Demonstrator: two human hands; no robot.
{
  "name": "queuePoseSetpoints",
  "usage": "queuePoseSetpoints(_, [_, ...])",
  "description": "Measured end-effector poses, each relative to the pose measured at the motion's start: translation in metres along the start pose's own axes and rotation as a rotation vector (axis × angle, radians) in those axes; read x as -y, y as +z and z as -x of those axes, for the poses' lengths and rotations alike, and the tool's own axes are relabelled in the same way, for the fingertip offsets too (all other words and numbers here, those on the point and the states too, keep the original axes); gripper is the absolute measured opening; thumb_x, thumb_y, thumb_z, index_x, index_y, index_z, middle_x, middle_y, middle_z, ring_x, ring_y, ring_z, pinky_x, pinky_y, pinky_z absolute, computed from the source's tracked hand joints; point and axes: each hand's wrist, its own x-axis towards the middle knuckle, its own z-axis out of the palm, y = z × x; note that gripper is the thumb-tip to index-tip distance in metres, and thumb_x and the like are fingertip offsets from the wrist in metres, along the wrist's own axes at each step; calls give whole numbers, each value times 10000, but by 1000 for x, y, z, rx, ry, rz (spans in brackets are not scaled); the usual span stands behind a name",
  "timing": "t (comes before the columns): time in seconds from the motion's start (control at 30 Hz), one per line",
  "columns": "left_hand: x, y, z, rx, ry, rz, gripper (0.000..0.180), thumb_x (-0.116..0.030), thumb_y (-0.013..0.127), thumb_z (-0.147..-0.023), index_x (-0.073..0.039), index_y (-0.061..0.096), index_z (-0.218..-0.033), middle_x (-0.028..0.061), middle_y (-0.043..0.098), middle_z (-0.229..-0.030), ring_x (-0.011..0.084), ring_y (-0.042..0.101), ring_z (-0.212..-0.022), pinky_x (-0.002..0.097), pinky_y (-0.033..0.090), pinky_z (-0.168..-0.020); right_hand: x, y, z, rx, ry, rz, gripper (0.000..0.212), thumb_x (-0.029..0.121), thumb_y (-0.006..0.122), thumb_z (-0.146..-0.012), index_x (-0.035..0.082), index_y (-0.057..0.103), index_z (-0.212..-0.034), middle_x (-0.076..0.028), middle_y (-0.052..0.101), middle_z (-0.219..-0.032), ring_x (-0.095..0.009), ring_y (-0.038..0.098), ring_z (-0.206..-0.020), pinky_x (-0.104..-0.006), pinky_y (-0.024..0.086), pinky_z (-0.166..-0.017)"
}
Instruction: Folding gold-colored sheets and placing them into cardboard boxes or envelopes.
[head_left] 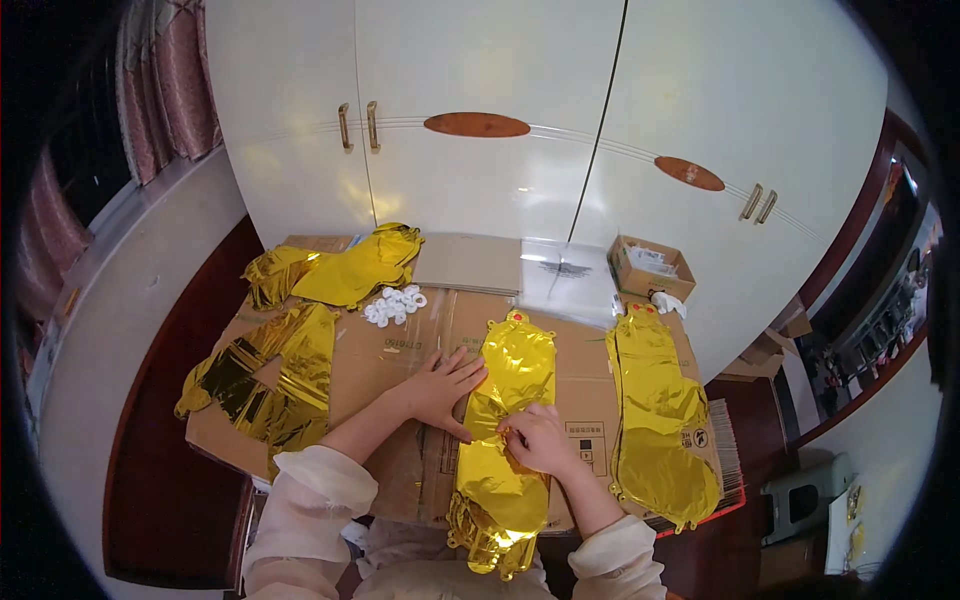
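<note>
A flat gold foil balloon (510, 375) lies lengthwise in front of me on the cardboard, its lower end bunched over the near edge. My left hand (440, 388) rests with fingers spread on the cardboard, fingertips and thumb at the balloon's left edge. With curled fingers, my right hand (538, 438) pinches the foil near the balloon's middle; what lies beneath those fingers is hidden. To the right is a stack of flat gold foil balloons (650, 400). A heap of white rings (395, 305), perhaps small ribbon rolls, sits beyond my left hand.
More gold foil pieces lie at the back left (365, 265) and left (300, 370). An open carton (650, 265) with small packets stands at the back right. White cabinet doors (480, 60) rise behind the cardboard-covered surface (390, 350). A grey stool (808, 495) is at right.
</note>
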Motion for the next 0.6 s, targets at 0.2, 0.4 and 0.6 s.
queuePoseSetpoints(0.2, [1,0,1,0,1,6,1253,-845,612,-646,-67,208,-1542,136,157,-1623,381,62,-1500,604,91,-1174,0,1,1,1,-8,11,200,105,675,-753,180,707,-935,30,598,-728,-188,545,-793,-356,353,-754])
queuePoseSetpoints(0.4, [0,-1,1,4,-7,6,1271,-858,604,-639,-58,202,-1540,137,161,-1620,383,64,-1498,605,88,-1174,-2,3,1,-9,-24,17,204,108,680,-767,192,711,-951,46,572,-704,-179,535,-789,-353,337,-739])
queuePoseSetpoints(0.6, [0,0,3,-17,-16,-26,1250,-858,575,-667,-47,196,-1539,138,181,-1612,378,77,-1496,608,103,-1172,-5,4,2,12,-9,9,232,113,669,-777,191,711,-992,44,589,-727,-185,538,-811,-358,338,-757])
